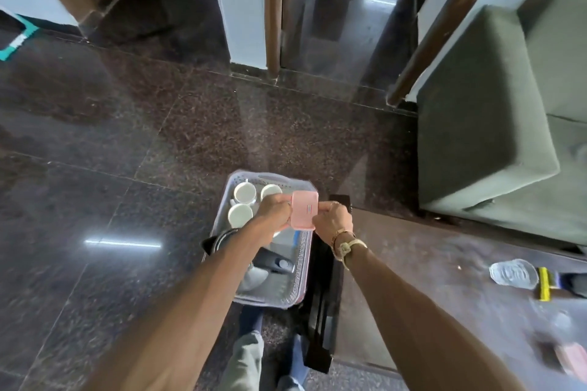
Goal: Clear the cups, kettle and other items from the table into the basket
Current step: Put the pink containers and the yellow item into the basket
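Note:
A grey perforated basket (300, 267) stands on the floor beside the dark table (413, 263). Three white cups (244, 192) sit at its far end and a black-handled kettle (273, 263) lies at its near end. Over the basket I hold a pink rectangular box (304, 210) between both hands. My left hand (274, 211) grips its left edge, while my right hand (333, 220), with a watch on the wrist, grips its right edge.
On the table at the right lie a clear glass dish (513, 273), a yellow-and-dark object (544, 283) and a blurred pink item (571, 359). A green sofa (495, 111) stands beyond the table. Polished dark floor (127, 152) spreads to the left.

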`<state>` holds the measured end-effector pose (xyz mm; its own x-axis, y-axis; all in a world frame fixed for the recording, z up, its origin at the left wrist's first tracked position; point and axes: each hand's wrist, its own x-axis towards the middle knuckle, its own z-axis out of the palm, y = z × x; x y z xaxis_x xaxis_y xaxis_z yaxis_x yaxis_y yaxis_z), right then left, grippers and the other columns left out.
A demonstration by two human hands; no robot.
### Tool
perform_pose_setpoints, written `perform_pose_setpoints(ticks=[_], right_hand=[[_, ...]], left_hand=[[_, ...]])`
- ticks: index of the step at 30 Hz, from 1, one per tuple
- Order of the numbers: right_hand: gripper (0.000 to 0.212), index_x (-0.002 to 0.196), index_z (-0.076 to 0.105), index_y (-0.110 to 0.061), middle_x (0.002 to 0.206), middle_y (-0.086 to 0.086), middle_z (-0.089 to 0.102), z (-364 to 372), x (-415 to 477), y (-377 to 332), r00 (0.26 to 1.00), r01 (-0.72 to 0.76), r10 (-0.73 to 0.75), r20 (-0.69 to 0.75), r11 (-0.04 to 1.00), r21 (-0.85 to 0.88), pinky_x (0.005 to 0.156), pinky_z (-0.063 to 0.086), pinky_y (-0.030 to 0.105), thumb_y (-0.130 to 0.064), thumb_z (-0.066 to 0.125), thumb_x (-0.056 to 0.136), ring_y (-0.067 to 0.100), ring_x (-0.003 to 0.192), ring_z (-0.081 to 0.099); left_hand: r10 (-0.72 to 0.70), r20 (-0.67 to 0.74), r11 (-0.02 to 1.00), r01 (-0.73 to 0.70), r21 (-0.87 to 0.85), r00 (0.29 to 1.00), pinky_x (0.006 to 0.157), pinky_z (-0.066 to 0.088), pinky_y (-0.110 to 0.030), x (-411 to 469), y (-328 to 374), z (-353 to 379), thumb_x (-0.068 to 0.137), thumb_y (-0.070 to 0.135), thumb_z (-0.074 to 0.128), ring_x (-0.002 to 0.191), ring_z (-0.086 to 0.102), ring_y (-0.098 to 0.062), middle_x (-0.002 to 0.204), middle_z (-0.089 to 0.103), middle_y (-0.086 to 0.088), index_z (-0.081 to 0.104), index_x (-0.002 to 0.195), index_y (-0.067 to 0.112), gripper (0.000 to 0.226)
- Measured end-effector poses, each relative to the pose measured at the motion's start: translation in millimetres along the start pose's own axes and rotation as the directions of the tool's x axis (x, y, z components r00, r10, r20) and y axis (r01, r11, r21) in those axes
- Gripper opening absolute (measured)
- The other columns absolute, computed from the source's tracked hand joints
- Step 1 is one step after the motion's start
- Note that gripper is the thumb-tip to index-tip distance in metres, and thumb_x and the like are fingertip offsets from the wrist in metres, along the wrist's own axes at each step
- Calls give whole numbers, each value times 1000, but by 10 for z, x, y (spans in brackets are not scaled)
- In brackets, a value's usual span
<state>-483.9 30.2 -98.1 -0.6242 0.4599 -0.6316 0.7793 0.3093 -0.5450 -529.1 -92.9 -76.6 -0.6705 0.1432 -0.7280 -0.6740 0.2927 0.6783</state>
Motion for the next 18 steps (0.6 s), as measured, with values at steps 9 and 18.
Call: perform_pose_setpoints(ticks=[9, 18], right_hand=[[41, 114, 72, -22, 108, 5, 72, 558, 945, 23, 989, -146, 145, -21, 987, -71, 72, 45, 22, -5, 54, 81, 24, 97, 67], [47, 120, 69, -28, 112, 4, 71, 761, 1269, 46, 981, -183, 171, -92, 971, -153, 78, 52, 29, -8, 50, 83, 26, 100, 66]], left_hand=[[-81, 51, 967, 66, 247, 995, 79, 53, -35, 1175, -226, -15, 89, -1, 48, 96, 63, -28, 103, 68, -14, 65, 121, 11, 38], [-98, 10, 920, 87, 383, 995, 85, 53, -31, 1637, -400, 180, 98, 10, 45, 99, 60, -22, 127, 65, -12, 55, 136, 10, 39]])
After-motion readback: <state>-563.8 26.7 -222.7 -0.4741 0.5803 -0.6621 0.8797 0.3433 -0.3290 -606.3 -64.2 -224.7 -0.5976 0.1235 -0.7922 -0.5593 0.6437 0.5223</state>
